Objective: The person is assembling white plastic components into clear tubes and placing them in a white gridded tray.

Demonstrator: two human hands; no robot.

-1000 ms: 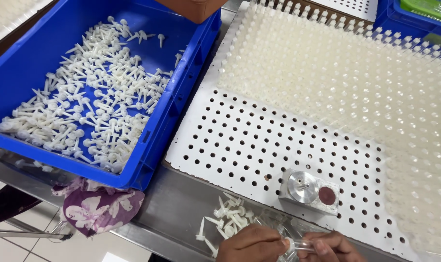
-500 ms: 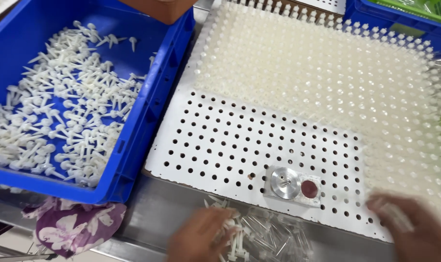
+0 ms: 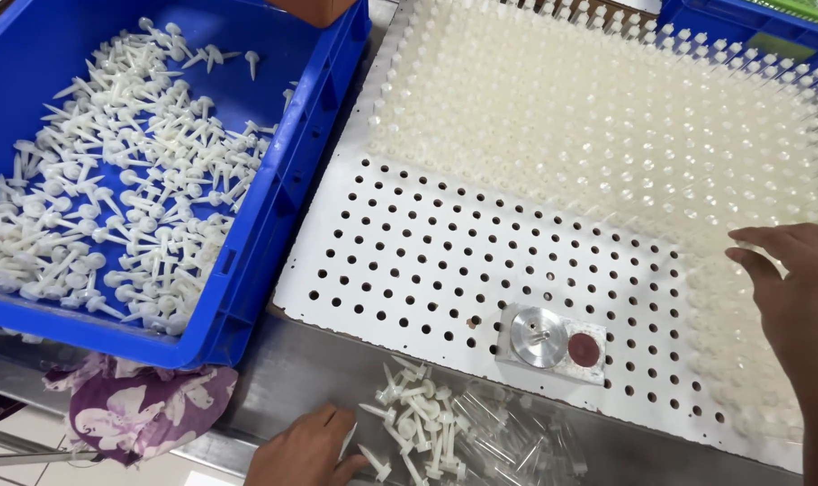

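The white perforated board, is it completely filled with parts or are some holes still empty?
Partly filled. The white perforated board has its far rows and right side packed with pale plastic parts, while many near-left holes show dark and empty around a small metal fixture.

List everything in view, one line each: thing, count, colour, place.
crate: one, blue, left, on the metal table.
plastic pins in crate: many, white, loose on the crate floor.
perforated board: one, white, centre and right; near rows of holes open.
pins set in board: many, white, filling the far rows and the right edge.
metal block with round disc: one, silver with a dark red spot, on the board's near edge.
loose pins: a small pile, white, on the table below the board.
clear tubes: a pile, transparent, right of the loose pins.
cloth: one, purple and white, under the crate's near corner.
second crate: one, blue, top right.
left hand: beside the loose pins.
right hand: over the board's right edge.
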